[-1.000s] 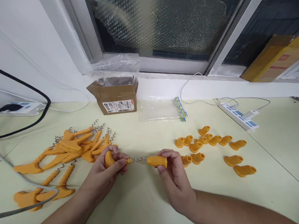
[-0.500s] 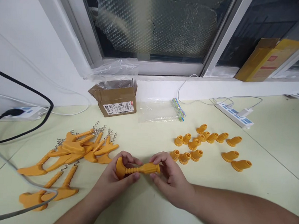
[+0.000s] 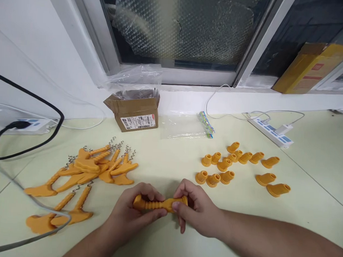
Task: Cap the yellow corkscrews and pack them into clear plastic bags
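Note:
My left hand (image 3: 132, 210) is closed around the handle end of an orange corkscrew (image 3: 153, 205), which lies roughly level above the table. Its metal spiral is hidden inside an orange flared sleeve (image 3: 170, 203) fitted over the end. My right hand (image 3: 203, 213) pinches that sleeve near its wide rim, the thumb lying across the front. To the left lies a heap of orange corkscrews (image 3: 86, 164) with bare metal spirals. Several loose orange sleeves (image 3: 227, 177) stand or lie to the right of my hands.
Against the wall stands an open cardboard box (image 3: 140, 114) with plastic in it. A clear plastic bag (image 3: 183, 127) lies beside it. There is a power strip (image 3: 270, 131) at the back right. A grey cable (image 3: 30, 236) crosses in front of the corkscrews at left.
The held corkscrew has rolled, so its handle shows more edge-on. My right fingers have shifted their hold on the sleeve, with the thumb now across it. The view has moved slightly.

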